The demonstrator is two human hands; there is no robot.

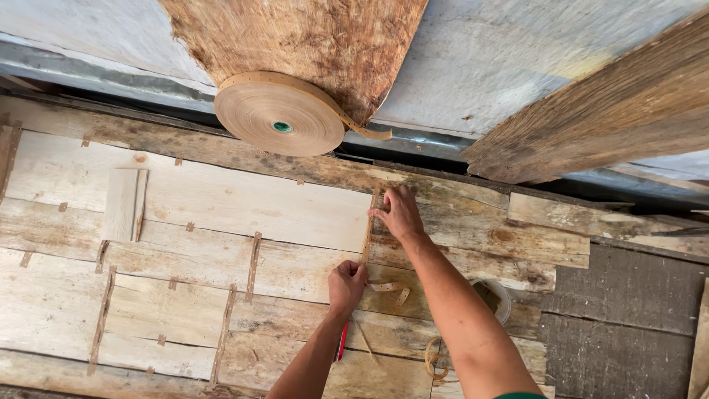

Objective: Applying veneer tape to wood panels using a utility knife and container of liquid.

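My right hand (399,213) presses its fingers flat on the upper end of a brown perforated tape strip (367,235) laid along a seam between pale veneer sheets (221,203). My left hand (346,285) pinches the lower end of that strip, and a loose tail of tape (391,290) curls off to the right of it. A red-handled tool (342,341) shows just under my left wrist. A large roll of the same brown tape (281,114) stands on edge at the back, its free end hanging to the right.
Several short tape strips (253,264) join the veneer pieces across the work surface. A small loose veneer piece (124,205) lies at the left. A round container (493,297) sits partly behind my right forearm. Rough dark boards (628,111) lean at the right.
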